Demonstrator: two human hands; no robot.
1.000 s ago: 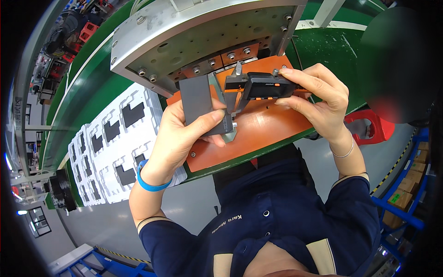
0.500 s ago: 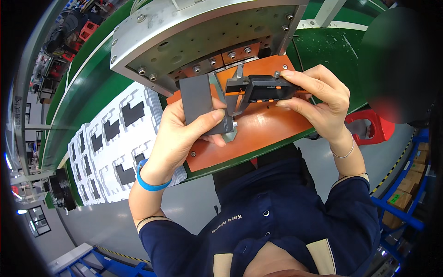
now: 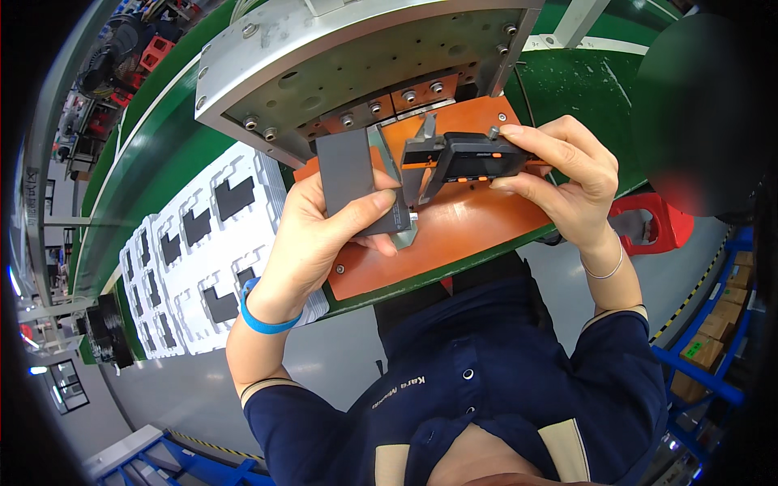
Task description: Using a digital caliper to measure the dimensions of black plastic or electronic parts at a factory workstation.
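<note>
1. Above the orange counter (image 3: 478, 223), the left hand (image 3: 324, 235) pinches a grey flat plate (image 3: 350, 174) upright.
2. Just right of it, the right hand (image 3: 567, 174), fingers (image 3: 527, 134) closed, grips a digital caliper (image 3: 466, 158) lying crosswise, beak toward the plate's edge.

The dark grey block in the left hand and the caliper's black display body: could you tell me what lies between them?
In the head view, the caliper's metal jaws lie between the dark grey block and the display body, over the orange plate.

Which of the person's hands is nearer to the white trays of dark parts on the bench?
Left. The left hand, holding a grey flat part, is just beside the white trays. The right hand holds the digital caliper farther off.
</note>
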